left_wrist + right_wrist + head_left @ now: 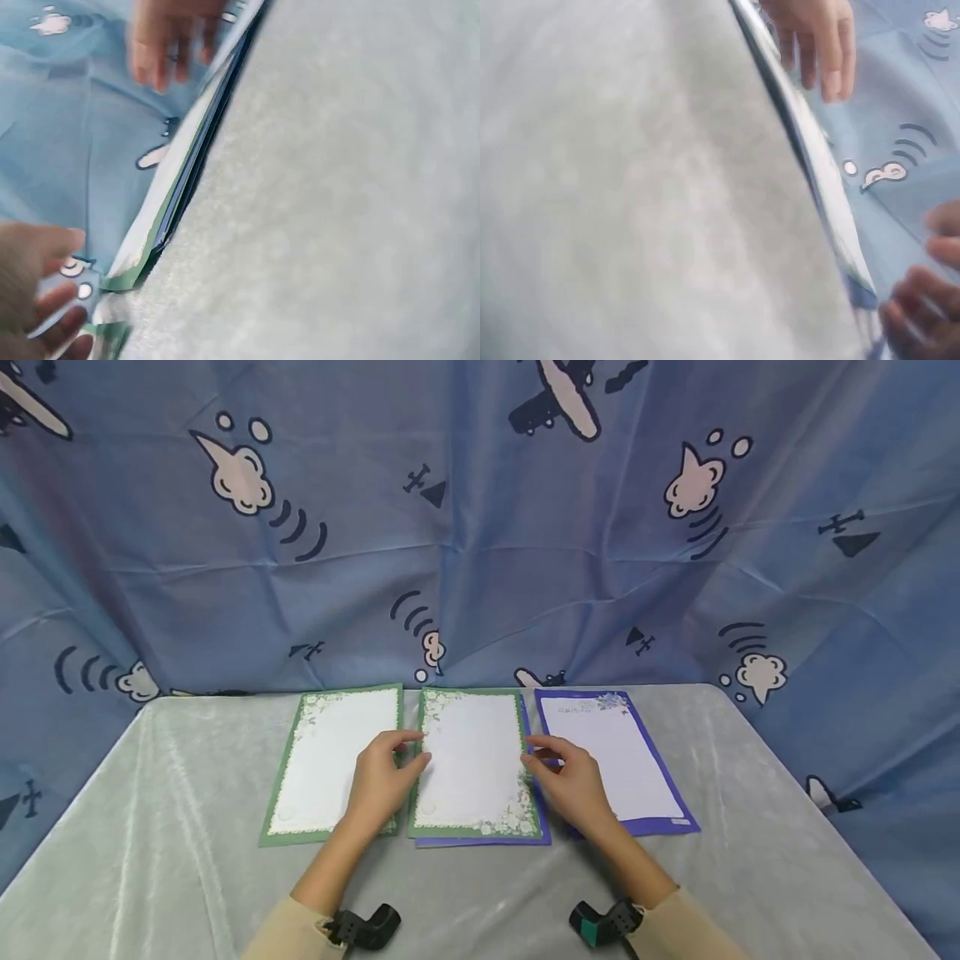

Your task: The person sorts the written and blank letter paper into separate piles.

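A green-bordered sheet [472,760] with white flowers in its corners lies in the middle of the table, on top of a purple-bordered sheet [480,842] whose right and bottom edges peek out. My left hand [378,777] is at the green sheet's left edge, thumb and fingers spread apart. At the right edge, my right hand [573,781] hovers with its thumb and fingers apart too. In the left wrist view, the left hand [41,292] has separated fingers beside the layered edge of the pile [176,187]. Neither hand visibly grips paper.
Another green-bordered sheet [337,752] lies on the left, partly behind the left hand. To the right is a purple-bordered sheet [622,760], partly covered by the right hand. A pale plush cloth [187,877] covers the table; a blue patterned curtain [480,527] hangs behind it.
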Motion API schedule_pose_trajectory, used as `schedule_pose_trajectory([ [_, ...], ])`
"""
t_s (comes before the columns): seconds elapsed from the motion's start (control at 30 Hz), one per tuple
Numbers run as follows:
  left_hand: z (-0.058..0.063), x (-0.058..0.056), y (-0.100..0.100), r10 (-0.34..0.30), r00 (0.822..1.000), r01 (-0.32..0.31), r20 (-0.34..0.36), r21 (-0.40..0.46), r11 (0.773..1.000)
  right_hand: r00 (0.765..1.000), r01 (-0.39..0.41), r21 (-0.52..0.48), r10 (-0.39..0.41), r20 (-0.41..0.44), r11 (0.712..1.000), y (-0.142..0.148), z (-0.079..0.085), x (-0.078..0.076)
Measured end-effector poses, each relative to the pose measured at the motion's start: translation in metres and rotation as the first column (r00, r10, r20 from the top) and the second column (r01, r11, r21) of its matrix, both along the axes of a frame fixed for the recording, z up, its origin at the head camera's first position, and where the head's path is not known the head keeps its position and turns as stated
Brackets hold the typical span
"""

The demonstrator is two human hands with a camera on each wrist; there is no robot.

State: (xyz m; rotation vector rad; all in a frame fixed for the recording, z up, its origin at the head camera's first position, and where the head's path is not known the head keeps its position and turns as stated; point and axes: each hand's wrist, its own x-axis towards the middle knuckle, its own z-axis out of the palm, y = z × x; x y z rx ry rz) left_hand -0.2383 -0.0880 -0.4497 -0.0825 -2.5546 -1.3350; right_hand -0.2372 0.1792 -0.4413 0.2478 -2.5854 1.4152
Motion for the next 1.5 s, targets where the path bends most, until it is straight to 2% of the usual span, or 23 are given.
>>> schedule_pose_trajectory([
  [0.13,-0.012,-0.003,-0.004,-0.006,0.999,0.006,-0.033,-0.006,1.0,0.993,0.006,0.083,0.004,-0.116,0.997,-0.001,-0.015,-0.003],
  [0.27,-0.021,-0.005,-0.006,-0.024,0.998,0.021,-0.05,-0.059,0.998,0.979,0.036,0.13,-0.008,-0.206,0.991,0.001,-0.028,-0.004],
  [0.43,-0.026,-0.003,-0.007,-0.029,0.998,0.021,-0.063,-0.12,0.993,0.974,0.037,0.16,0.0,-0.225,0.986,0.001,-0.033,-0.004],
  [0.67,-0.023,-0.001,-0.007,-0.023,0.996,0.011,-0.081,-0.144,0.989,0.975,0.027,0.243,0.028,-0.22,0.97,0.0,-0.032,-0.005],
  [0.83,-0.024,0.002,-0.005,-0.021,0.991,0.001,-0.132,-0.153,0.988,0.978,0.028,0.278,0.031,-0.205,0.96,-0.001,-0.031,-0.004],
  [1.0,-0.028,0.002,-0.002,-0.03,0.982,0.01,-0.186,-0.104,0.995,0.985,0.032,0.279,0.017,-0.173,0.96,0.0,-0.033,-0.003],
  [1.2,-0.027,-0.001,0.0,-0.027,0.987,0.028,-0.156,0.008,1.0,0.988,0.036,0.267,0.007,-0.157,0.963,0.0,-0.031,-0.004],
  [1.33,-0.027,-0.002,0.001,-0.007,0.985,0.012,-0.171,0.03,0.999,0.984,0.038,0.24,0.005,-0.178,0.97,0.001,-0.03,-0.005],
  [1.5,-0.028,-0.002,-0.001,0.01,0.987,0.001,-0.159,0.067,0.998,0.987,0.034,0.2,-0.001,-0.162,0.979,0.0,-0.032,-0.005],
])
